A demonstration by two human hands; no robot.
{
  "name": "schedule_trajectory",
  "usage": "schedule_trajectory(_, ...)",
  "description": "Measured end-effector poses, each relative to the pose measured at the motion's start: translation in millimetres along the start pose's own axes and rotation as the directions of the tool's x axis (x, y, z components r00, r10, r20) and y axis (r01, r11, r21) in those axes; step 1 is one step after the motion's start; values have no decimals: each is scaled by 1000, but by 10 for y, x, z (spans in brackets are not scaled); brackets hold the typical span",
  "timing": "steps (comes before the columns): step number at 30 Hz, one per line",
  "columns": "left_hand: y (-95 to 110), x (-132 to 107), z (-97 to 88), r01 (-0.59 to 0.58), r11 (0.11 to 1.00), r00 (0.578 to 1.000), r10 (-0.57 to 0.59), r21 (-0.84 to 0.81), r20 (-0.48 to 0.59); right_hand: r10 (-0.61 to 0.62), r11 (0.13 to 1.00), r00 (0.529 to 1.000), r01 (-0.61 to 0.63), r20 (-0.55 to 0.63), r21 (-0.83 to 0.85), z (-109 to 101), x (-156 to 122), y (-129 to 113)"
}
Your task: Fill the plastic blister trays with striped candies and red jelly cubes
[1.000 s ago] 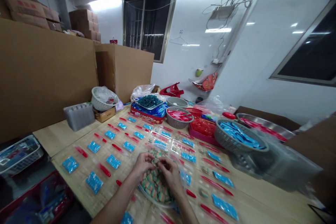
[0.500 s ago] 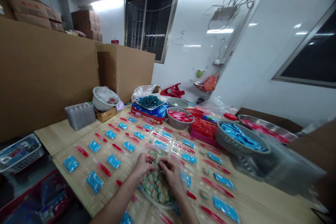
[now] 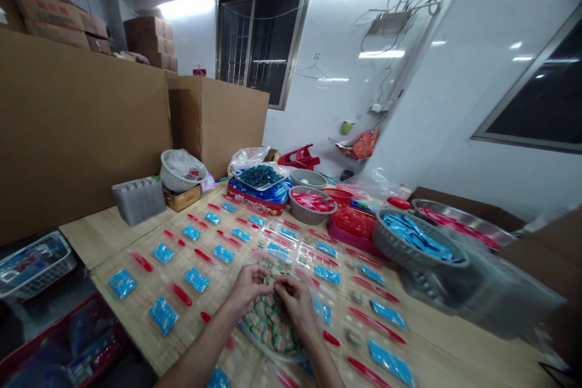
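A round clear bowl (image 3: 259,348) full of small striped green and orange-pink pieces (image 3: 275,324) stands on the table in front of me. Over its far part, my left hand (image 3: 250,285) is closed, thumb and fingertips pinched on a small striped piece. Close beside it, my right hand (image 3: 293,294) is also closed, its fingertips meeting the left ones at that piece. Clear plastic trays surround the bowl, holding blue packets (image 3: 197,279) and red pen-shaped sticks (image 3: 182,294). Some trays on the right also hold a small striped piece (image 3: 353,337).
Behind the trays stand a grey basket of red-and-white packets (image 3: 309,215), a pink tub of red pieces (image 3: 357,248) and a basket of blue packets (image 3: 421,260). Teal pieces (image 3: 260,176) lie heaped farther back. Cardboard (image 3: 82,139) walls the left side.
My fingertips have shifted slightly and drawn closer together over the bowl. The trays and baskets stay where they were.
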State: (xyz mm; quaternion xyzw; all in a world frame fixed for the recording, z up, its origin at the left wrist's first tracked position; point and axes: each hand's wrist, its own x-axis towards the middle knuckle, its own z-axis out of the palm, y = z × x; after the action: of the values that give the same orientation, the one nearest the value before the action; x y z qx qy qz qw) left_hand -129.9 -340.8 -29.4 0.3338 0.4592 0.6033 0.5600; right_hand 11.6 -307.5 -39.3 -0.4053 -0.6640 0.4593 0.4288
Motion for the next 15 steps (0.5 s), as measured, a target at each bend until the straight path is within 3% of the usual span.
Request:
schedule_trajectory(6,0,9,-1,-8,1000,1000,8,22,12,31,999,1000,-31,-2,45,5,1,29)
schedule_trajectory(10,3,28,-2,-22,999,998,24,30,-62,7,998,999,-9,31,65,7,-2,-60)
schedule_trajectory(15,21,26,2,-60,998,995,62,23,-81,-15,1000,998,16,62,-15,18,-7,-106)
